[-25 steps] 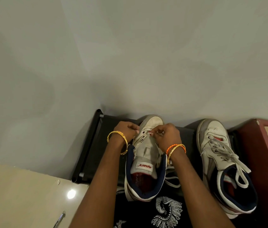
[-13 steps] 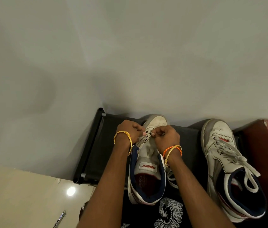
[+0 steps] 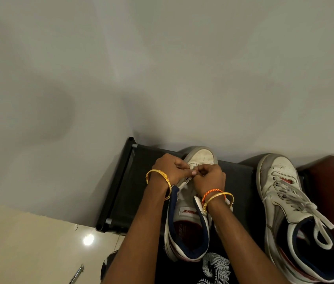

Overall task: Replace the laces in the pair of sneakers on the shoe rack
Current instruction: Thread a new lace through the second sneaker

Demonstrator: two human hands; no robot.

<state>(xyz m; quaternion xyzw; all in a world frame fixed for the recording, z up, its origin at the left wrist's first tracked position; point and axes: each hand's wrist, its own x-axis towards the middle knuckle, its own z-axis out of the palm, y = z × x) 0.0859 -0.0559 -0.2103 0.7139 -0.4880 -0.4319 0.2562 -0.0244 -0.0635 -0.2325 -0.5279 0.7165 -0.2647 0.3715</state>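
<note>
two sneakers side by side on rack

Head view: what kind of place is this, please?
Probably a home corner or entryway: a black shoe rack stands against a plain wall on a glossy tiled floor, with two sneakers on it.

The left sneaker and the right sneaker look like scuffed white leather, matt and grubby at the toes, with soft dark blue padded cloth collars, and the right one carries a flat woven cloth lace. The rack has a matt black cloth shelf on black plastic corners with short silvery metal tubes, standing against a smooth matt wall on a glossy cream tile floor that mirrors a lamp. Shiny gold metal bangles ring both wrists, with an orange braided thread on the right.
</note>
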